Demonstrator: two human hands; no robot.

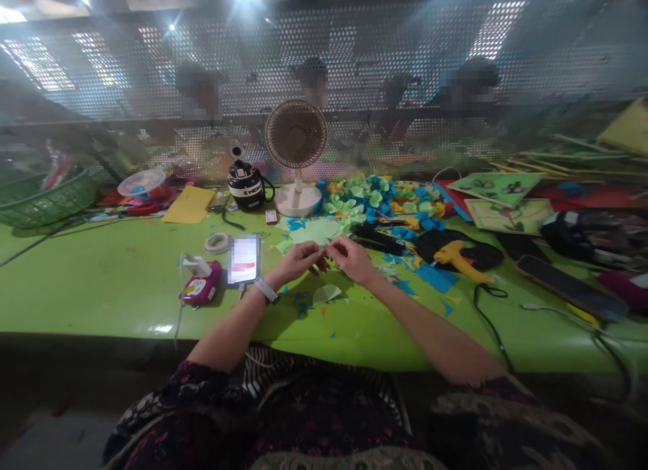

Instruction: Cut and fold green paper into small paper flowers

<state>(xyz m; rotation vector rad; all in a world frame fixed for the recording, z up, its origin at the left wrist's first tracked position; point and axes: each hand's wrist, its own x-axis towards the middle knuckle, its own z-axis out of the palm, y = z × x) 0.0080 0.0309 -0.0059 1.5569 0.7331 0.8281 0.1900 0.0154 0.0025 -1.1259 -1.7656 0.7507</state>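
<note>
My left hand (pixel 298 262) and my right hand (pixel 352 257) meet fingertip to fingertip over the middle of the green table (pixel 126 267). Both are closed in a pinch; what sits between the fingers is too small to make out. Just behind them lie pale green paper pieces (pixel 316 231). A pale green cut piece (pixel 327 294) rests on the table below the hands, among small blue and orange scraps. Beyond, blue, green and yellow paper flowers (pixel 374 194) form a pile. A black stapler-like tool (pixel 377 239) lies to the right of my right hand.
A fan (pixel 296 134) and a black bottle (pixel 246 186) stand at the back. Left are a phone (pixel 244 259), tape roll (pixel 216 242) and purple power adapter (pixel 201 284). Right are a yellow glue gun (pixel 463 260) and its cord. Several people sit behind the mesh.
</note>
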